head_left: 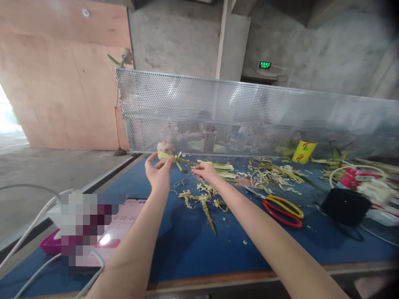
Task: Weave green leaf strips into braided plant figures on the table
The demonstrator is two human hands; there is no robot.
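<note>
Over the far part of the blue table, my left hand [158, 170] is closed, thumb and fingers pinching a pale-green plant strip piece [179, 160] with a thin stem reaching to the right. My right hand [204, 171] is a little to the right, its fingertips pressed together. What they hold, if anything, is too small to make out. Just behind my left hand stands a whitish roll [164, 148]. Closer to me lie several woven or braided leaf pieces [204, 205]. Scissors [282, 209] with one yellow and one red handle rest on the right.
Cut leaf strips [277, 172] litter the far right of the blue table [193, 257]. Behind them are a yellow can [304, 151] and a perforated metal screen [199, 99]. A phone [120, 224] with cables lies left; a black object [346, 206] and red packet [352, 178] sit right.
</note>
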